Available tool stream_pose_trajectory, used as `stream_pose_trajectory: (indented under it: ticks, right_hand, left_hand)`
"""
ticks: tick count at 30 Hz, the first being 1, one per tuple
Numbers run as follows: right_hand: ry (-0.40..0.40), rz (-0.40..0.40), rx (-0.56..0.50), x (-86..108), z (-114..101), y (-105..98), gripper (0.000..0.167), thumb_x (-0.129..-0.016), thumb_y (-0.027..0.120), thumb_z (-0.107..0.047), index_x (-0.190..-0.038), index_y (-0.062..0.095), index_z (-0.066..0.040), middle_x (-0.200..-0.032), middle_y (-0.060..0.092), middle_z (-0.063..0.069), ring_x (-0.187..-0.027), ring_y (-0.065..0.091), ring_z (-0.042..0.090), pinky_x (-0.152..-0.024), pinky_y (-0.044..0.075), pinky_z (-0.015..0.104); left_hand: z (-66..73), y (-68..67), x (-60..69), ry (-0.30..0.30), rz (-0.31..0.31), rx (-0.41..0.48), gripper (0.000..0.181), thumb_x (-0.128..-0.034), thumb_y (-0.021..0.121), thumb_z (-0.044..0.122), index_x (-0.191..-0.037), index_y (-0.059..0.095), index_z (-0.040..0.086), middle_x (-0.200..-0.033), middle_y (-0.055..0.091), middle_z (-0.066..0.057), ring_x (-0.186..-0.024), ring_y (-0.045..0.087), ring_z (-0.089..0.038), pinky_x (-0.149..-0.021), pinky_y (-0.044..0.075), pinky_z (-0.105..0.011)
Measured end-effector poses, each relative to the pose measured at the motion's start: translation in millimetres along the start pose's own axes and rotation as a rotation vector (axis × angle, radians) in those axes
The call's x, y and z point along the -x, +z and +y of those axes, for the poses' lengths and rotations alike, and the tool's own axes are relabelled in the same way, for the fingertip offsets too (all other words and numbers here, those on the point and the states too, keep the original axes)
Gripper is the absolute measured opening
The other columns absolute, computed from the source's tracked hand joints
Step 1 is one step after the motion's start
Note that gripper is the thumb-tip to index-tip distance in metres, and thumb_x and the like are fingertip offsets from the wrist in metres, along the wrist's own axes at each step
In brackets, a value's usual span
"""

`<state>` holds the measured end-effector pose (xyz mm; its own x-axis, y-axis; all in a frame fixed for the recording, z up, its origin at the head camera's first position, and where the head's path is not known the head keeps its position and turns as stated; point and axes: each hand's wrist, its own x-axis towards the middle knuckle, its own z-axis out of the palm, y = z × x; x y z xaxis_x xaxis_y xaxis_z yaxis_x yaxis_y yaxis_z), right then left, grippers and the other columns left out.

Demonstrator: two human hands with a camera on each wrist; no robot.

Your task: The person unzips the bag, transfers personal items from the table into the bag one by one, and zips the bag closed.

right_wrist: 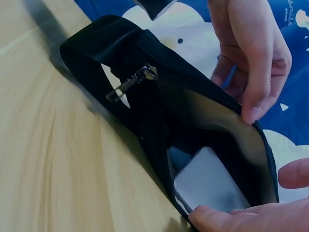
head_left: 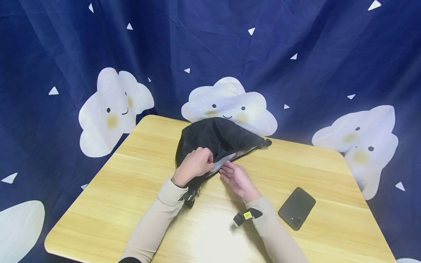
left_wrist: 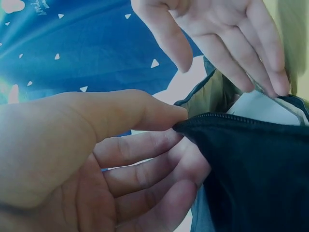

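My left hand (head_left: 195,166) pinches the zipped rim of a black bag (head_left: 210,135) between thumb and forefinger, a narrow grip with only the edge of the cloth in it; the other fingers curve loosely beside it. The zip teeth (left_wrist: 227,117) run along this rim, away from my fingertips. The bag sits against the middle of the worktop's far edge, its mouth parted and turned toward me, so the tan lining (right_wrist: 212,108) shows inside.

My right hand (head_left: 237,179) is at the near side of that mouth, its grip wide: the thumb stands apart and the fingers reach out nearly straight. A fingertip rests at the corner of a pale grey slab (right_wrist: 210,179), flat and round-cornered, which lies tilted in the bag with one end at the mouth, between my two hands. How far down it goes I cannot tell, as the inside is dark. A metal clip (right_wrist: 133,84) hangs at the end of the bag toward the worktop's right edge.

A dark phone (head_left: 297,209) lies flat on the worktop (head_left: 108,208), well apart from the bag, right of my right forearm and toward the right edge, its camera lens at the end nearer me. Beyond the far edge hangs a blue curtain (head_left: 213,44) printed with smiling white clouds and small triangles.
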<state>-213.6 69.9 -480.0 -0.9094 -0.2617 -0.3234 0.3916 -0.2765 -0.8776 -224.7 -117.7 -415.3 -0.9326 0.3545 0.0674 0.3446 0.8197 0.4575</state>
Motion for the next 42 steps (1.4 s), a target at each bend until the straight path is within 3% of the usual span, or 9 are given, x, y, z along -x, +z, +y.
stream_pose_trajectory:
  ticks: [6, 14, 23, 36, 42]
  right_hand:
    - [-0.02, 0.024, 0.035, 4.2, -5, -13, 0.056, -0.11, 0.032, -0.016, -0.155, 0.022, 0.016, -0.16, 0.031, 0.038, -0.147, 0.04, 0.045, -0.127, 0.027, 0.052]
    - [-0.045, 0.042, 0.093, 14.8, -15, -35, 0.052, -0.111, 0.036, -0.016, -0.151, 0.03, 0.015, -0.154, 0.046, 0.031, -0.122, 0.065, 0.021, -0.123, 0.035, 0.049]
    - [-0.055, 0.01, 0.25, 31.4, -26, -66, 0.055, -0.11, 0.041, -0.018, -0.154, 0.028, 0.013, -0.156, 0.043, 0.03, -0.126, 0.065, 0.019, -0.119, 0.041, 0.042]
    - [-0.065, 0.078, 0.388, 60.2, -52, -107, 0.06, -0.111, 0.042, -0.025, -0.156, 0.026, 0.012, -0.156, 0.046, 0.025, -0.122, 0.065, 0.009, -0.111, 0.049, 0.029]
    - [-0.084, 0.098, 0.466, 72.3, -56, -125, 0.064, -0.11, 0.045, -0.029, -0.156, 0.026, 0.013, -0.155, 0.045, 0.03, -0.119, 0.066, 0.004, -0.109, 0.05, 0.027]
  left_hand:
    - [-1.2, 1.2, -1.3, 0.007, 0.005, -0.015, 0.01, -0.0868, 0.072, 0.014, -0.076, 0.072, 0.013, -0.071, 0.067, 0.002, -0.063, 0.061, -0.017, -0.057, 0.048, -0.033]
    - [-0.5, 1.2, -0.6, 0.017, 0.005, -0.004, 0.013, -0.0863, 0.071, 0.013, -0.073, 0.071, 0.014, -0.068, 0.065, 0.003, -0.061, 0.061, -0.018, -0.054, 0.046, -0.032]
    - [-0.4, 0.5, 0.5, 0.012, -0.002, 0.0, 0.015, -0.0872, 0.07, 0.012, -0.072, 0.07, 0.014, -0.067, 0.064, 0.002, -0.061, 0.06, -0.018, -0.054, 0.045, -0.032]
    - [-1.0, -1.1, 0.8, 0.009, -0.004, 0.006, 0.017, -0.0864, 0.069, 0.011, -0.07, 0.068, 0.014, -0.065, 0.062, 0.003, -0.06, 0.059, -0.018, -0.053, 0.044, -0.031]
    - [-0.2, -0.7, 1.3, 0.002, -0.011, 0.01, 0.016, -0.0866, 0.069, 0.012, -0.071, 0.069, 0.014, -0.066, 0.063, 0.002, -0.061, 0.059, -0.018, -0.055, 0.045, -0.032]
